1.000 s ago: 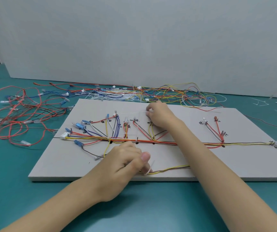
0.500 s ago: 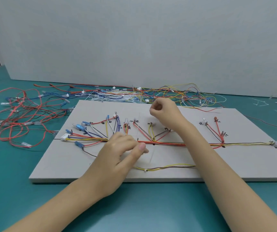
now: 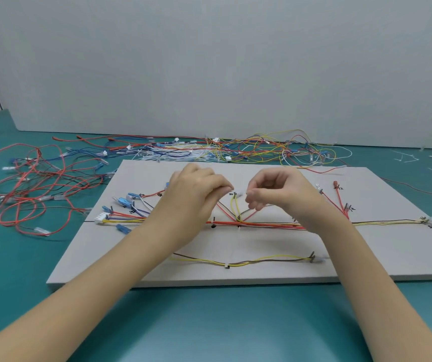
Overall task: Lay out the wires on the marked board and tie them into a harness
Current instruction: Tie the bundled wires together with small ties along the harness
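While one grey board (image 3: 382,259) lies flat on the teal desk (image 3: 222,322), two hands hover over its middle. Left hand (image 3: 194,189) and right hand (image 3: 280,189) both have fingers curled, fingertips pinched together near the yellow wire tips (image 3: 234,205); what they pinch is too small to tell. One red-and-yellow trunk of wires (image 3: 267,224) crosses the board, and one tied yellow-brown pair (image 3: 249,262) lies near its front edge. Loose wires (image 3: 35,184) pile beyond the board's left and far edges.
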Demonstrator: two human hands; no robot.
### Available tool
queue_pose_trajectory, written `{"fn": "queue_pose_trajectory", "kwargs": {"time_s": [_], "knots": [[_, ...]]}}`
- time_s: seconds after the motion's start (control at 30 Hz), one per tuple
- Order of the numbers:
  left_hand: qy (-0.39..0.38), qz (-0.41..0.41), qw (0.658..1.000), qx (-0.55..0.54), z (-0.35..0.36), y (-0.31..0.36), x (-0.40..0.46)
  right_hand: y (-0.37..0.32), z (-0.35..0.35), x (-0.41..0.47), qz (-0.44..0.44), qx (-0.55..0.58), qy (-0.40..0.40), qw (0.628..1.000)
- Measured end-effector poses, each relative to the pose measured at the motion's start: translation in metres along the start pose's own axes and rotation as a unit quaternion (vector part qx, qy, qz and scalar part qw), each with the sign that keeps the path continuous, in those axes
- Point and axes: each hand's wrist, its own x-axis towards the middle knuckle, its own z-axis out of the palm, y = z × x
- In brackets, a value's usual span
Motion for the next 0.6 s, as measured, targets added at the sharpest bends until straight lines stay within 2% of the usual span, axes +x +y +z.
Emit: {"fn": "queue_pose_trajectory", "kwargs": {"time_s": [0.07,0.17,0.27,0.37,0.6], "knots": [[0.036,0.008,0.999,-0.024,0.008,0.000,-0.002,0.000,-0.002,0.001,-0.001,0.014,0.012,1.000],[0.079,0.022,0.997,-0.001,0.016,0.005,-0.005,0.001,-0.001,0.003,-0.003,0.049,0.036,0.998],[0.089,0.019,0.996,-0.019,0.022,0.006,-0.006,0.002,0.002,0.004,-0.002,0.089,0.052,0.995],[0.091,-0.017,0.994,-0.061,0.023,0.006,-0.005,0.004,0.008,0.005,-0.008,0.124,0.064,0.990],[0.093,-0.073,0.983,-0.141,0.026,0.010,0.004,0.009,0.016,0.008,0.006,0.259,0.116,0.959]]}}
